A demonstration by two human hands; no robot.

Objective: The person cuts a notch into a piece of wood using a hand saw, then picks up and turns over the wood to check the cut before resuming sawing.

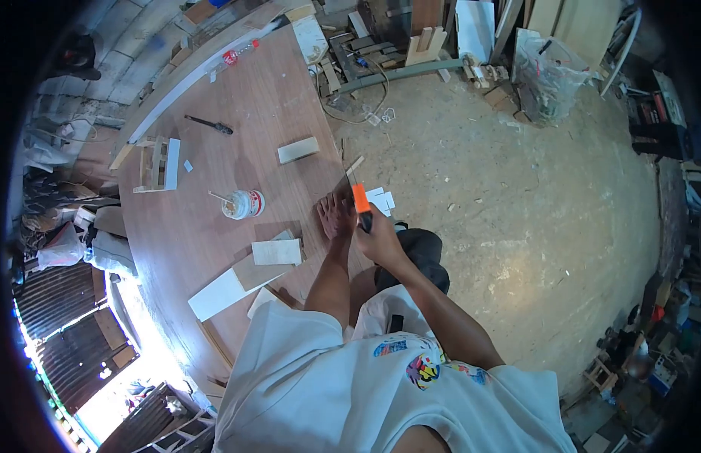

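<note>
My right hand (pixel 377 238) is closed around the black grip of an orange-and-black tool (pixel 361 198), held upright at the table's right edge. Beside it, my left hand (pixel 336 217) rests on the wooden tabletop (pixel 237 166) with its fingers spread. White pieces (pixel 380 200) show just right of the tool, beyond the edge. Left of my hands stands a jar (pixel 243 204) with a stick in it. A pale block (pixel 298 150) lies farther up the table, and another pale block (pixel 276 252) sits on boards nearer my body.
A long white board (pixel 217 295) lies at the near left of the table. A small wooden frame (pixel 158 164), a dark tool (pixel 209 124) and a red-capped bottle (pixel 241 52) are farther off. Wood scraps and a plastic bag (pixel 550 75) stand on the floor beyond.
</note>
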